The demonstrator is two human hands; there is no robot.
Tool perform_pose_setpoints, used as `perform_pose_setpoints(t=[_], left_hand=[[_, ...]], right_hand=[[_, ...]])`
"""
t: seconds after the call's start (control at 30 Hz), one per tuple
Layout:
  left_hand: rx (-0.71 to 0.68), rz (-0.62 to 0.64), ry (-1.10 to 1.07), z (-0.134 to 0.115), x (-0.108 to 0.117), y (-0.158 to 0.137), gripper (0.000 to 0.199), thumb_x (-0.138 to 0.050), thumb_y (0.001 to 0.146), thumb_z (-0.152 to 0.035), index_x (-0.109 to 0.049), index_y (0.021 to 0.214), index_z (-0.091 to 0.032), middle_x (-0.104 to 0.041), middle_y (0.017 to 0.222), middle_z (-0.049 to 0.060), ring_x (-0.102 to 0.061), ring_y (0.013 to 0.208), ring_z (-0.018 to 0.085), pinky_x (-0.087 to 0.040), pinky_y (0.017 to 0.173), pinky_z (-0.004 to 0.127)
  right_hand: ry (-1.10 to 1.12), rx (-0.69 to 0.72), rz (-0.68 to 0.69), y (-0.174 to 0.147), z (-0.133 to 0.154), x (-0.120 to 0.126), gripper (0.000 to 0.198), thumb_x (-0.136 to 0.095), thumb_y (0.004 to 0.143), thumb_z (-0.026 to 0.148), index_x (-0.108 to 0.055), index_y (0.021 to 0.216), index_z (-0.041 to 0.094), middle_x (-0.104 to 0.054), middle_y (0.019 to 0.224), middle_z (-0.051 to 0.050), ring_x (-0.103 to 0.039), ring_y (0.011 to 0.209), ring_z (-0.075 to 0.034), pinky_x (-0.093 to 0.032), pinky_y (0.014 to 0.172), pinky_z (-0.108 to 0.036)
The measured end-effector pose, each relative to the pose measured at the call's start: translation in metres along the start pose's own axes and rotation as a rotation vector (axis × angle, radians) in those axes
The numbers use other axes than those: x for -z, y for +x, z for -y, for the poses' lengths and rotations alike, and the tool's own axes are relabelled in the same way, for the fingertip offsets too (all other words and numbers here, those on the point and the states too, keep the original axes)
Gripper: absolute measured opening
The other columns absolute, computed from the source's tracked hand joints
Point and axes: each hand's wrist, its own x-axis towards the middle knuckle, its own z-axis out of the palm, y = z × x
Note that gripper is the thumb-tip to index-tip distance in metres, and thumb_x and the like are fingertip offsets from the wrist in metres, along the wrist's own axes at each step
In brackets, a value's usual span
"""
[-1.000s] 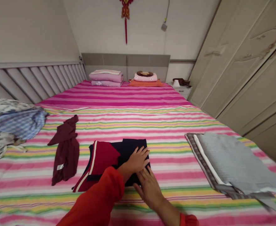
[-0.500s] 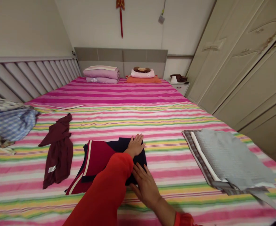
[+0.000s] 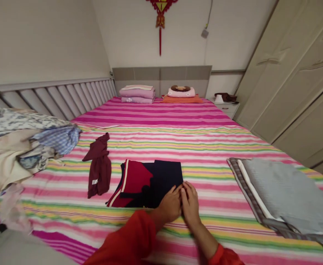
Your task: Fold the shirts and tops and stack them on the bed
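Note:
A folded navy and red garment with cream trim (image 3: 165, 175) lies flat on the striped bed sheet in front of me. My left hand (image 3: 170, 205) is at its near right corner, fingers curled in on the dark cloth. Beside it, my right hand (image 3: 190, 203) rests along the garment's right edge with fingers stretched out and close together. The fingertips of both hands meet there, and the cloth under them is partly hidden. To the left lies a crumpled maroon garment (image 3: 100, 173) with a white tag.
On the right is a stack of folded grey clothes (image 3: 285, 193). A heap of loose clothes (image 3: 20, 136) lies at the left by the bed rail (image 3: 64, 97). Folded purple bedding (image 3: 137, 94) and an orange pillow (image 3: 182, 99) sit at the headboard (image 3: 183, 75). A wardrobe (image 3: 294, 81) stands right.
My left hand has moved from the garment's far right part to its near corner, beside my right hand. My right hand has shifted right. The view has turned left, showing more heaped clothes.

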Motion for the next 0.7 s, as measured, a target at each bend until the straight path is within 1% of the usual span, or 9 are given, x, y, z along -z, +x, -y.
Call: perform_pose_setpoints(t=[0.1,0.2,0.27,0.33,0.4,0.47,0.57,0.63,0.7], left_hand=[[-0.011,-0.027,-0.036,-0.028,-0.005,-0.023,0.063,-0.046,0.094,-0.039,-0.029,0.151,-0.016,-0.045,0.151,0.013,-0.033,0.144,0.024,-0.025,0.119,0.043],[0.018,-0.049,-0.183,-0.048,-0.003,-0.034,0.045,-0.045,0.094,-0.036,-0.050,0.138,-0.024,-0.059,0.138,0.006,-0.045,0.136,0.023,-0.033,0.115,0.043],[0.093,-0.151,-0.279,-0.047,0.010,-0.033,0.035,-0.043,0.094,-0.027,-0.063,0.123,-0.028,-0.068,0.125,0.003,-0.055,0.126,0.020,-0.039,0.111,0.042],[0.241,-0.358,-0.318,-0.030,0.030,-0.028,0.035,-0.040,0.093,-0.022,-0.067,0.115,-0.027,-0.071,0.119,0.004,-0.060,0.120,0.019,-0.042,0.109,0.043],[0.439,-0.586,-0.308,-0.001,0.052,-0.028,0.035,-0.040,0.092,-0.022,-0.066,0.116,-0.022,-0.070,0.121,0.008,-0.060,0.119,0.021,-0.044,0.108,0.046],[0.580,-0.692,-0.299,0.028,0.066,-0.037,0.036,-0.040,0.090,-0.021,-0.066,0.116,-0.019,-0.069,0.122,0.010,-0.061,0.117,0.022,-0.047,0.106,0.046],[0.584,-0.640,-0.301,0.057,0.065,-0.061,0.047,-0.044,0.080,-0.011,-0.062,0.122,-0.018,-0.066,0.127,0.009,-0.058,0.122,0.022,-0.045,0.109,0.044],[0.587,-0.586,-0.290,0.063,0.052,-0.077,0.061,-0.048,0.072,-0.009,-0.055,0.132,-0.017,-0.059,0.136,0.011,-0.052,0.129,0.023,-0.042,0.112,0.044],[0.631,-0.520,-0.268,0.062,0.039,-0.086,0.066,-0.053,0.071,-0.011,-0.051,0.136,-0.014,-0.057,0.138,0.014,-0.052,0.129,0.026,-0.043,0.110,0.046]], right_hand=[[-0.032,-0.132,-0.049,0.014,-0.007,-0.001,0.063,-0.047,0.081,0.064,-0.064,0.113,0.012,-0.062,0.121,-0.020,-0.055,0.116,-0.031,-0.042,0.103,-0.050],[-0.022,-0.236,0.030,0.025,-0.015,0.004,0.059,-0.052,0.076,0.063,-0.066,0.105,0.014,-0.067,0.106,-0.017,-0.062,0.100,-0.029,-0.049,0.093,-0.044],[-0.021,-0.294,0.111,0.032,-0.019,0.007,0.054,-0.055,0.074,0.062,-0.067,0.099,0.015,-0.070,0.094,-0.013,-0.065,0.087,-0.026,-0.052,0.083,-0.039],[-0.023,-0.329,0.167,0.039,-0.021,0.008,0.049,-0.057,0.074,0.060,-0.068,0.096,0.017,-0.070,0.082,-0.008,-0.065,0.077,-0.023,-0.052,0.073,-0.034],[-0.029,-0.340,0.195,0.046,-0.022,0.006,0.046,-0.060,0.073,0.058,-0.068,0.094,0.017,-0.069,0.073,-0.004,-0.065,0.069,-0.021,-0.050,0.065,-0.031],[-0.038,-0.345,0.224,0.052,-0.023,0.004,0.043,-0.065,0.069,0.055,-0.069,0.091,0.018,-0.067,0.067,-0.002,-0.063,0.064,-0.020,-0.047,0.060,-0.030],[-0.040,-0.350,0.265,0.055,-0.024,0.001,0.040,-0.069,0.065,0.050,-0.069,0.090,0.019,-0.063,0.060,0.002,-0.060,0.057,-0.018,-0.043,0.055,-0.028],[-0.031,-0.353,0.282,0.054,-0.026,0.000,0.039,-0.067,0.066,0.049,-0.068,0.092,0.020,-0.060,0.058,0.004,-0.058,0.055,-0.017,-0.042,0.053,-0.027],[-0.019,-0.356,0.286,0.052,-0.027,0.000,0.039,-0.066,0.067,0.050,-0.068,0.093,0.021,-0.059,0.056,0.006,-0.057,0.054,-0.016,-0.041,0.052,-0.026]])
